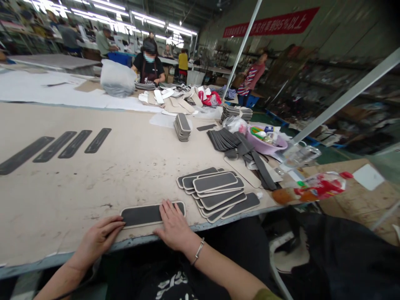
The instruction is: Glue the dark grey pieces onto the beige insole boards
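Observation:
A long dark grey panel with rounded corners and a cream border (pixel 140 216) lies near the front edge of the table. My left hand (pixel 99 236) pinches its left end between thumb and fingers. Flat across the right part of the panel rests my right hand (pixel 174 224), fingers stretched out and the thumb toward the table edge. Just to the right, a loose, fanned pile of similar bordered panels (pixel 215 182) lies on the table. Several dark strips without a pale border (pixel 98 141) are laid out in a slanted row at the left.
Farther back stand a small stack of panels (pixel 183 127) and a tied bundle (pixel 236 113). Dark pieces (pixel 222 139) lie beside a lilac basin (pixel 268 146). A red-labelled bottle (pixel 325 185) lies at the right. Across the table a masked person (pixel 150 66) works.

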`<control>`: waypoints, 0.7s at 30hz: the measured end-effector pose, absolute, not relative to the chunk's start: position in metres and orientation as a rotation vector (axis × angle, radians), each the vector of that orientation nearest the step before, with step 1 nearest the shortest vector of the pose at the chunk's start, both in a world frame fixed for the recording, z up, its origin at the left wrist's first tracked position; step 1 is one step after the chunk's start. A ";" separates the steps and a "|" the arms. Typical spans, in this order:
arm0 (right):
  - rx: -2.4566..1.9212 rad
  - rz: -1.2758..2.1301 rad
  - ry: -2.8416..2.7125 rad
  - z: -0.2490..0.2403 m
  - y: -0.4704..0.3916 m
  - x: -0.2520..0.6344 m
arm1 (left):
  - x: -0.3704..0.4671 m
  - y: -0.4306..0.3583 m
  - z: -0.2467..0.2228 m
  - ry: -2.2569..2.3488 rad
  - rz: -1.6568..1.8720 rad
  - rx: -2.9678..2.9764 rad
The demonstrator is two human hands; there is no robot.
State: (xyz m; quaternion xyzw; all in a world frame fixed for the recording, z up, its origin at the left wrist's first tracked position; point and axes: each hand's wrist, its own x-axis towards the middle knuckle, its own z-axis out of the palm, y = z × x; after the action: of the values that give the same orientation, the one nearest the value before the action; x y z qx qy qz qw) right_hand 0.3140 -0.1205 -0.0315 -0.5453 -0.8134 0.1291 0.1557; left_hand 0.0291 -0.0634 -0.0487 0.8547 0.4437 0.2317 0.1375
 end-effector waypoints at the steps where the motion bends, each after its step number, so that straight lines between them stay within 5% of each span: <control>1: -1.559 0.396 -2.354 -0.031 -0.121 0.313 | 0.029 -0.062 -0.047 1.298 0.647 2.463; 7: -1.548 0.421 -2.383 -0.046 -0.123 0.314 | 0.072 -0.078 -0.018 1.713 0.866 2.285; 12: -1.525 0.305 -2.440 -0.080 -0.123 0.311 | 0.167 -0.096 -0.014 1.061 0.190 2.465; 21: -1.571 0.398 -2.436 -0.073 -0.127 0.312 | 0.141 -0.082 -0.040 1.308 0.004 2.588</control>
State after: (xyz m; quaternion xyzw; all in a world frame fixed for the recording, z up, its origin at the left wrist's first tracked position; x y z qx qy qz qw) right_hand 0.3120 -0.1272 -0.0725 -0.5339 -0.8277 0.1351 0.1078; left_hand 0.1408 -0.0822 -0.0397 0.8860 0.4478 0.0013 0.1206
